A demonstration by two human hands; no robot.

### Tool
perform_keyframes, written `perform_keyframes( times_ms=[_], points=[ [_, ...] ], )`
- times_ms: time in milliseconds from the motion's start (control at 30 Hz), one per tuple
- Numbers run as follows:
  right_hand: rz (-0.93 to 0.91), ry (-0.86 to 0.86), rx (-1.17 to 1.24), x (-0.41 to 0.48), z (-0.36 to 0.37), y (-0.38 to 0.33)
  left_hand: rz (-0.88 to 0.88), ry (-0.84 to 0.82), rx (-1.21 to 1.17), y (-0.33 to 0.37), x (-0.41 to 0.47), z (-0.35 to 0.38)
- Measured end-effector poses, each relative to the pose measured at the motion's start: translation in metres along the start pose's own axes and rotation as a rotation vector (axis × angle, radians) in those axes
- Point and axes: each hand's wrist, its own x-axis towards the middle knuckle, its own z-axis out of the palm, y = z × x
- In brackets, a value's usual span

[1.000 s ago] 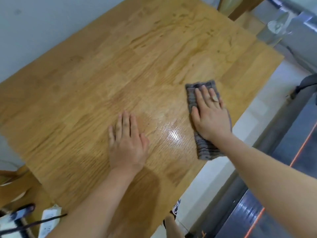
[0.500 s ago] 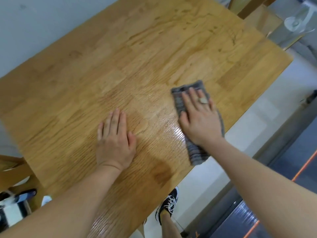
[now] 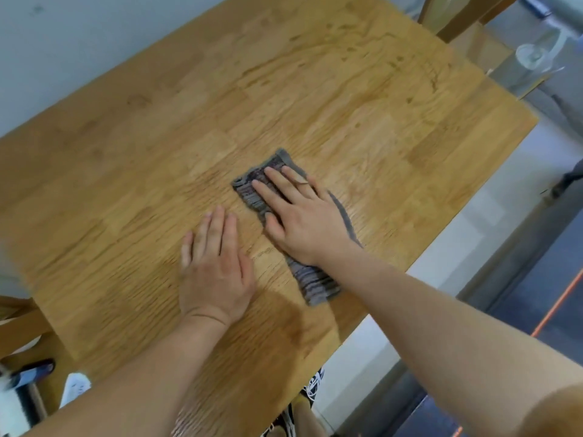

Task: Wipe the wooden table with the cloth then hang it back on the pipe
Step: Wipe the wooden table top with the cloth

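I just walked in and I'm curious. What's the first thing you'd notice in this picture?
Two bare hands pressed flat on a big wooden table. The right hand lies open on a striped grey cloth near the table's middle, and the left hand rests palm-down on bare wood just beside it. Below the table's near edge, a black-and-white shoe peeks out on the floor.
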Motion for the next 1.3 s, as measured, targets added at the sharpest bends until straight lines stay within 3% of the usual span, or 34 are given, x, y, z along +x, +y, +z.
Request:
perform_keyframes(
  times_ms=[133,233,300,400,533,600,667,733,800,833,967,1133,1233,1300],
  points=[
    [0.502,0.04,-0.061,-0.008,-0.027,0.078,-0.002,-0.026,-0.021,-0.002,0.0,0.001],
    [0.753,0.06,-0.01,0.007,-0.022,0.059,0.013,-0.019,-0.017,-0.004,0.002,0.0],
    [0.634,0.057,0.012,0.021,-0.008,0.016,0.018,-0.022,-0.013,-0.004,0.002,0.0],
    [0.282,-0.005,-0.022,0.034,0.009,-0.038,0.015,-0.011,-0.032,-0.004,0.002,0.0],
    [-0.058,-0.089,-0.042,0.028,-0.001,-0.008,0.025,-0.012,-0.027,-0.004,0.0,0.001],
    [0.051,-0.034,-0.061,0.016,-0.011,0.036,0.028,-0.02,-0.031,-0.004,-0.001,0.001],
    [0.347,0.026,-0.074,0.011,-0.02,0.073,0.019,-0.03,-0.034,-0.004,0.0,0.002],
    [0.596,0.017,-0.066,0.019,-0.022,0.079,0.018,-0.034,-0.033,-0.006,0.002,0.002],
    [0.678,0.015,-0.006,0.033,-0.017,0.052,0.02,-0.047,-0.032,-0.007,0.003,0.002],
    [0.624,0.013,0.011,0.039,-0.011,0.032,0.015,-0.045,-0.034,-0.007,0.003,0.001],
    [0.13,-0.031,-0.03,0.041,0.006,-0.033,0.014,-0.026,-0.042,-0.004,0.003,-0.002],
    [-0.064,-0.073,0.118,0.037,-0.002,-0.025,0.015,0.016,-0.05,-0.004,0.002,-0.002],
    [-0.26,-0.134,0.021,0.025,-0.006,0.004,0.013,0.039,-0.066,-0.001,0.0,-0.003],
    [-0.181,-0.113,-0.015,0.028,-0.017,0.046,0.004,0.036,-0.06,-0.002,0.001,-0.005]
  ],
)
